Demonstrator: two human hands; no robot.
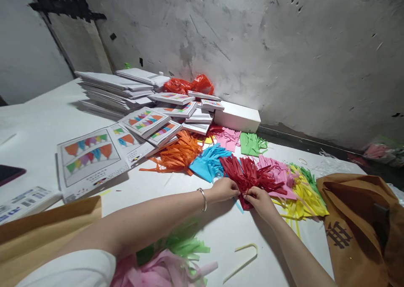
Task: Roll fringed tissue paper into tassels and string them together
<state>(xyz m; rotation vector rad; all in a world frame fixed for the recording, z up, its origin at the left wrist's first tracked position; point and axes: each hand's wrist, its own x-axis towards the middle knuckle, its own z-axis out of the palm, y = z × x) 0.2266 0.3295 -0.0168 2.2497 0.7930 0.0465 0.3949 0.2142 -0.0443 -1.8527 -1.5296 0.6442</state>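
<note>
Red tissue in the grip; pinching a red fringed bundle [248,173] at its narrowed lower end, left hand [224,189] closed on one side, right hand [260,200] on the other, fingertips near each other; loose strips fanned out beyond the fingers; hard to tell whether touching the white table [217,232] at the bundle's tip or just above; on the left wrist, a metal bangle [204,203].

Just left of the grip, a blue bundle [205,163]; farther left, an orange bundle [179,152]; right of the grip, against the red strips, a pink bundle [276,173], then a yellow bundle [309,194]; well right, a brown bag [356,219] with dark lettering.

Beyond the grip, a flat green piece [252,144] beside a second pink piece [229,138]; behind these, a white box [238,116] near the grey wall [315,68]; beyond and to the left, printed boxes [147,120] in an overlapping heap, with a red plastic bag [189,85] behind.

Nearer the body than the grip, a bent yellow strip [244,261]; left of that, pale pink streamers [158,272] and green streamers [186,243], partly blurred.
</note>
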